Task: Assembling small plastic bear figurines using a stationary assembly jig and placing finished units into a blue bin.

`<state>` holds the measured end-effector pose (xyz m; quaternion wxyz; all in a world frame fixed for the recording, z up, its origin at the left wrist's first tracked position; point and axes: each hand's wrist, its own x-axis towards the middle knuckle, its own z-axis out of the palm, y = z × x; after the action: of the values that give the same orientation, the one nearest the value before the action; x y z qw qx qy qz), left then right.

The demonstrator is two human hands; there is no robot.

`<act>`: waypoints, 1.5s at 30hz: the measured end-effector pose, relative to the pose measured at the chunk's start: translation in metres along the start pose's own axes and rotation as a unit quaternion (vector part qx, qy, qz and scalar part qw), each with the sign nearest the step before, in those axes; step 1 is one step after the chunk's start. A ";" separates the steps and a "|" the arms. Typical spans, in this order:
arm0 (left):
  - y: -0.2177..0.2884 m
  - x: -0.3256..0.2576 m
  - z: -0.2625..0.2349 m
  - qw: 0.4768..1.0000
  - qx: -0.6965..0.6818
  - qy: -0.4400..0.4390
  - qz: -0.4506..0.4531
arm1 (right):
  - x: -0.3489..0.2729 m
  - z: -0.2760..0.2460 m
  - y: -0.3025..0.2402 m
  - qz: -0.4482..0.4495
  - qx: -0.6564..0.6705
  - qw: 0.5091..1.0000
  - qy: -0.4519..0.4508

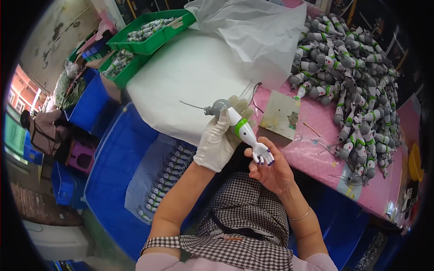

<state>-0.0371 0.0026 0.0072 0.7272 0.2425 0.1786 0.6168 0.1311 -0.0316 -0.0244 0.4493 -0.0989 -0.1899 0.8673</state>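
Observation:
My left hand (216, 140), in a white glove, is closed round a toy arm (244, 131). The toy arm is white with a green band, a grey ball-shaped end and a small white hand with purple fingertips. A thin wire sticks out from the grey end toward the left. My bare right hand (278, 169) is at the toy's small hand, its fingers curled round it from below. Just beyond my hands is a square grey metal block (278, 115) with a dark cable beside it.
A big heap of similar toy arms (348, 63) covers the right of the pink table (294, 158). White sheeting (190, 77) lies ahead. At my left stands a blue bin (106, 167) with rows of toy arms; green trays (169, 34) are farther back. Another person (47, 131) sits far left.

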 end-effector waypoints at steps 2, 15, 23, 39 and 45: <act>-0.013 0.003 0.008 1.000 -0.003 -0.010 -0.018 | -0.004 -0.015 0.005 -0.054 -0.024 0.993 -0.100; -0.044 -0.006 0.036 0.982 0.184 0.031 -0.043 | -0.023 -0.035 -0.008 -0.125 -0.244 0.960 -0.060; -0.035 -0.003 0.033 0.971 0.230 0.044 -0.052 | -0.026 -0.075 -0.131 -0.363 -0.838 0.320 0.253; -0.066 0.010 0.011 0.984 0.062 0.018 -0.167 | 0.009 -0.012 -0.064 -0.405 -0.726 0.552 0.062; -0.073 0.010 0.014 0.984 0.054 0.040 -0.164 | 0.008 -0.015 -0.067 -0.408 -0.726 0.546 0.091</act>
<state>0.0312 0.0018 -0.0227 0.7964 0.2239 0.2783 0.4879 0.1812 0.0132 -0.0097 0.5443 -0.3817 -0.7332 0.1430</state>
